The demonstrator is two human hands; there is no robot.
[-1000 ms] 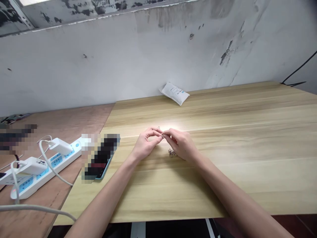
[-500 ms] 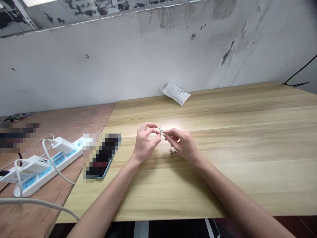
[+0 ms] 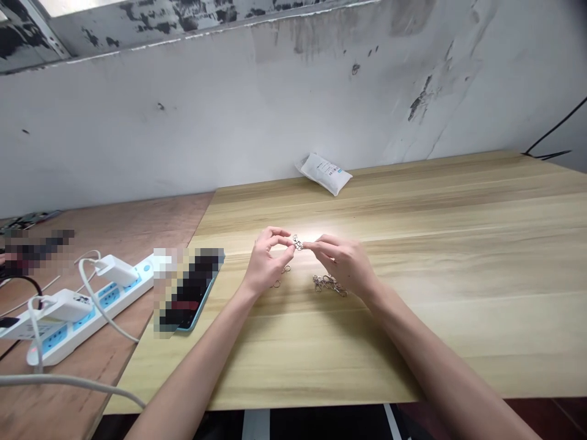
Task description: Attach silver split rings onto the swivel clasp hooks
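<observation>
Both forearms reach in over the near edge of the bench (image 3: pixel 458 275) and converge, so the two hands nearly meet mid-bench, wrists low and knuckles up. The left hand (image 3: pixel 266 260) curls round, its thumb and forefinger pinching a small metal ringed piece (image 3: pixel 298 242) between the hands. The right hand (image 3: pixel 346 261) points inward with fingers outstretched, their tips at the piece's right end; whether they grip it, I cannot tell.

The widest room lies right of the right hand, where the wood runs to the picture's edge. Beyond the fingers, it reaches back to the wall (image 3: pixel 229 122). Leftward there is less: a phone (image 3: pixel 195 293) lies by the bench's left edge, which meets a brown surface (image 3: pixel 160 214) carrying a power strip (image 3: pixel 107 297).

Count one piece in the fingers, two rings (image 3: pixel 287 269) showing beside the left hand, and one tangled metal cluster (image 3: pixel 329 285) just below the right, its pieces too small to number. There is one white packet (image 3: pixel 326 174) near the wall.
</observation>
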